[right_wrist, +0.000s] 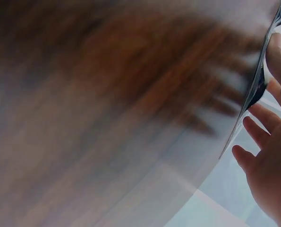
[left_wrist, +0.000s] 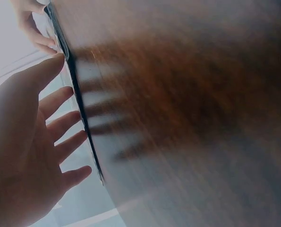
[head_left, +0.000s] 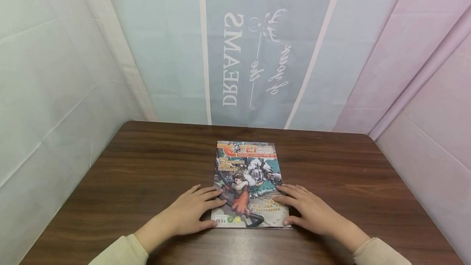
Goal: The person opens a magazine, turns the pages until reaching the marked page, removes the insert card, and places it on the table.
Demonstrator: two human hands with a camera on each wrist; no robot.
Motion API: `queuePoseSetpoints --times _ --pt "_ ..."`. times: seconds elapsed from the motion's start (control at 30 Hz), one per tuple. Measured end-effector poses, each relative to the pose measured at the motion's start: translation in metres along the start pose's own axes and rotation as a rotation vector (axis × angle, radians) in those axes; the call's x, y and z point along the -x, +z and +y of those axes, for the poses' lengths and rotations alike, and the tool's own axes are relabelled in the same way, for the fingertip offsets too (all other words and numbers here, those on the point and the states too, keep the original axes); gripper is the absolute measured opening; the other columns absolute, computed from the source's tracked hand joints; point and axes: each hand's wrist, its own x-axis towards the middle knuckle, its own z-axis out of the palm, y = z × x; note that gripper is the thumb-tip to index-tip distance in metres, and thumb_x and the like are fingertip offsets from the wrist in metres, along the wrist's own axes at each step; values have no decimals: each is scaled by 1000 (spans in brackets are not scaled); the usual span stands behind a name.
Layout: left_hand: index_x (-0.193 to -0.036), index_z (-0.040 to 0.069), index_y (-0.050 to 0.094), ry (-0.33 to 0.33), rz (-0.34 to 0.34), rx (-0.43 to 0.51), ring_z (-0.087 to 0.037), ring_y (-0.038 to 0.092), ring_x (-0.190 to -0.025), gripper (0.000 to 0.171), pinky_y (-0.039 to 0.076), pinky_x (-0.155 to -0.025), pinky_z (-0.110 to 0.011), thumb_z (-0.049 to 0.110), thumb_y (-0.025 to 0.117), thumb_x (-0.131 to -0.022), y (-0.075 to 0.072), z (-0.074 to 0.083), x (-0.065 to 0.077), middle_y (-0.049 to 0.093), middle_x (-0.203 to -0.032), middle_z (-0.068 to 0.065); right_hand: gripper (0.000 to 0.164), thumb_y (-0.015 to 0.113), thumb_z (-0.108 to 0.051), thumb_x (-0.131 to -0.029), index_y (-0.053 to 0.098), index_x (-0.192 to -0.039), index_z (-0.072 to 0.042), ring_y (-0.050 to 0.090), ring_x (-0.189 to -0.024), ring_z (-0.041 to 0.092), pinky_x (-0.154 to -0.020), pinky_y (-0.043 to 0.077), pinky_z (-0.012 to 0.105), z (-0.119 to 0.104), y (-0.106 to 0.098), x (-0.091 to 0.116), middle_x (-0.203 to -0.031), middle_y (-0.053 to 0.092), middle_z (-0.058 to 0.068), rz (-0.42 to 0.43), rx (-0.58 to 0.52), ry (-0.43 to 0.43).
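A magazine (head_left: 250, 179) with a colourful illustrated cover lies flat on the table, its title at the far end. My left hand (head_left: 191, 209) rests at its left edge, fingers spread and fingertips over the cover's border. At the right edge lies my right hand (head_left: 312, 212), its fingertips also on the cover. In the left wrist view the left hand's fingers (left_wrist: 64, 124) reach to the magazine's thin dark edge (left_wrist: 76, 90). The right wrist view shows the right hand (right_wrist: 268, 156) with fingers apart along the page edges (right_wrist: 253, 85).
The dark brown wooden table (head_left: 147, 162) has a glossy top that reflects the hands. Behind it hangs a pale blue-grey cloth (head_left: 169, 52) with white lettering, and light cloth walls (head_left: 48, 93) stand on both sides.
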Motion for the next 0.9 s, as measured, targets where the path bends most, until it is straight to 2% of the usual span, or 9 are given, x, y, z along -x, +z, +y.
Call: queuePoseSetpoints --times 0.17,0.3,0.43,0.63,0.8,0.9 --pt "-140 25 58 -10 6 -26 -24 42 -138 55 31 -113 -56 53 61 -94 -1 3 -2 47 -151 -2 59 61 -54 -90 58 -138 -20 47 -132 37 -103 40 61 0 0 -1 -145 50 11 14 -5 5" --pt "-135 23 62 2 54 -62 -21 45 -135 51 34 -112 -51 53 60 -94 0 11 -9 51 -146 -1 55 64 -50 -91 61 -136 -19 50 -129 34 -101 43 58 0 -1 -3 -141 54 10 67 2 -11" --pt "-132 23 64 55 105 -65 -17 51 -129 45 37 -111 -46 51 56 -98 1 25 -21 57 -140 4 52 65 -46 -92 61 -135 -18 51 -128 34 -101 43 59 -3 -6 -5 -138 57 10 100 5 -5" --pt "-137 25 59 145 172 -73 -12 56 -122 46 43 -107 -41 51 52 -100 -6 53 -43 60 -134 8 50 64 -47 -92 63 -132 -17 49 -131 31 -108 34 58 -8 -16 -13 -137 58 8 114 1 39" --pt "-143 23 53 174 232 -88 -13 58 -120 49 46 -104 -41 49 52 -101 -11 71 -60 60 -135 7 49 64 -49 -92 64 -129 -17 48 -132 28 -110 33 54 -12 -21 -20 -136 58 5 142 -1 62" --pt "-141 20 54 179 302 -113 -12 60 -115 48 49 -99 -36 44 55 -100 -12 77 -67 62 -132 6 47 63 -49 -93 64 -128 -17 49 -131 26 -109 36 52 -13 -24 -23 -135 59 3 162 5 60"
